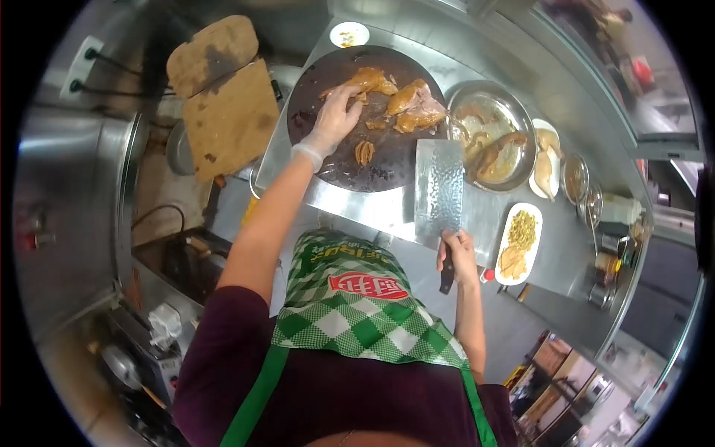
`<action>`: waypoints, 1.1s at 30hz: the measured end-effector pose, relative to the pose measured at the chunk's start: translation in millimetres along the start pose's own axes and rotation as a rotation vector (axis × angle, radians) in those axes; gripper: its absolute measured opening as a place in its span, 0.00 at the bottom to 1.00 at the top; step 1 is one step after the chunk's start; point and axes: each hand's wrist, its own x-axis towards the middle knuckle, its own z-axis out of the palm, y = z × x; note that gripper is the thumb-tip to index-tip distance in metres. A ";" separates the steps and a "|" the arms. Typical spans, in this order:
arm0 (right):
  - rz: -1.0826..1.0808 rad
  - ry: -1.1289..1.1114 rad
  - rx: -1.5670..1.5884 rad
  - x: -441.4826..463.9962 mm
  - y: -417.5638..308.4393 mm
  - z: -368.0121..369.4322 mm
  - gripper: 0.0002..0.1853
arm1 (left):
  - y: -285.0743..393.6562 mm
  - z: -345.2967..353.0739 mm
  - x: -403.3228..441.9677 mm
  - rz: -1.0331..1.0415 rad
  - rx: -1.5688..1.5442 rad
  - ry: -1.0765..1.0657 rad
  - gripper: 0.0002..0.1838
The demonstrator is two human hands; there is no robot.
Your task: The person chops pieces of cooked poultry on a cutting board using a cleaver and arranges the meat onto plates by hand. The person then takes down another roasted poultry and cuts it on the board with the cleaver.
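Left hand (339, 123), in a clear thin glove, is at upper centre of frame, fingertips at the meat (370, 79) on the chopping board; can't tell if it grips or only rests. Right hand (458, 257) looks bare, lower right of centre, fingers wrapped around the dark handle of a cleaver (438, 182). Hands well apart.

Meat lies just ahead of the left hand; a bigger chunk (418, 106) sits to its right, above the cleaver, and a neat stack of slices (364, 153) below the left fingers, between both hands. Cleaver blade points up-frame, overlapping the board's lower right edge from this view.

Textures: meat has glossy golden-brown skin, paler flesh on the big chunk. Chopping board (395, 167) round, dark, wet-looking, scattered with scraps. Blade broad, rectangular, steel, dimpled or beaded, can't tell which. Counter (357, 205) shiny metal. Round steel pan (514, 108) right of board, more brown meat in liquid. White oval plate (523, 207) at right: chopped greens, sliced meat. Small white dish (349, 34) at top, yellow bits inside. Upper left, stained brown sheets (231, 112).

Writing: green-white checked apron (350, 328), lower centre, red patch with white Chinese characters, yellow ones above, upside down; too small to read surely.
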 end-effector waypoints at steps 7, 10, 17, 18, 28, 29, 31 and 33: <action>0.058 0.115 0.332 -18.6 60.1 68.0 0.07 | -4.0 3.7 6.5 0.212 -0.151 -0.346 0.12; 0.040 0.149 0.372 -16.8 62.6 92.0 0.07 | -4.9 11.2 23.0 0.252 -0.231 -0.442 0.10; 0.023 0.154 0.440 -11.3 64.7 115.8 0.05 | 10.5 -19.8 -18.2 0.188 -0.173 -0.649 0.14; 0.035 0.183 0.445 -11.7 63.8 118.5 0.05 | 13.4 -24.3 -27.1 0.200 -0.143 -0.599 0.15; -0.143 0.364 -0.724 -51.6 -2.5 134.6 0.08 | 14.7 -26.2 -54.3 0.013 -0.010 -0.363 0.19; -0.177 0.372 -0.859 -52.6 -8.7 135.7 0.09 | 15.9 -26.5 -54.1 0.000 -0.016 -0.343 0.20; -0.195 0.350 -0.970 -50.4 -16.9 132.3 0.10 | 17.8 -25.6 -55.2 0.023 0.027 -0.359 0.21; -0.198 0.340 -1.020 -47.7 -23.1 130.2 0.11 | 21.1 -24.4 -58.3 0.011 0.067 -0.364 0.22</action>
